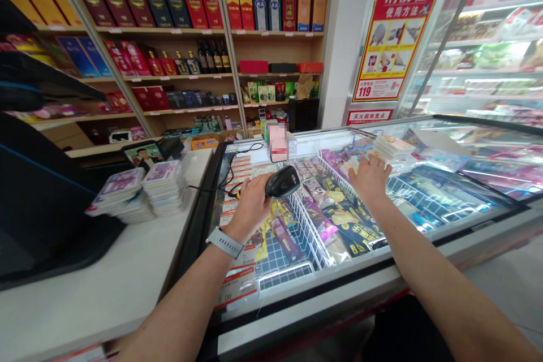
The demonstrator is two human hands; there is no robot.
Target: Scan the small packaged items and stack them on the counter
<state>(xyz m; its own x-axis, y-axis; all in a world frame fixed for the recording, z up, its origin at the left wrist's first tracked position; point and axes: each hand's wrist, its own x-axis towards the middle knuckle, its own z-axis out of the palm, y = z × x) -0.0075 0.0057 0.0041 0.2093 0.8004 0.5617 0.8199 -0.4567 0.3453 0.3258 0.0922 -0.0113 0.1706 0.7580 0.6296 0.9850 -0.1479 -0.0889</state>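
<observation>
Nearest the camera, our two forearms reach out over the freezer (297,288), a glass-topped chest that serves as the reference for what follows. Left hand (250,201): closed round the grip of a black scanner (283,181), held above the lid near the freezer's left end, its head turned right; the cable (231,167) trails back across the lid. Right hand (371,177): open, fingers spread, palm down on or just over the glass toward the middle; contact cannot be confirmed. It holds nothing. Just beyond it a stack of flat packs (392,149) rests on the lid. Left of the freezer, on the counter (127,271), stand two piles of purple packs (144,189).

Judgement: a clean read calls for the scanner head squared to one barcode, the cable kept clear of the packs, the free hand steadying the top pack flat, and glare off the glass avoided.
</observation>
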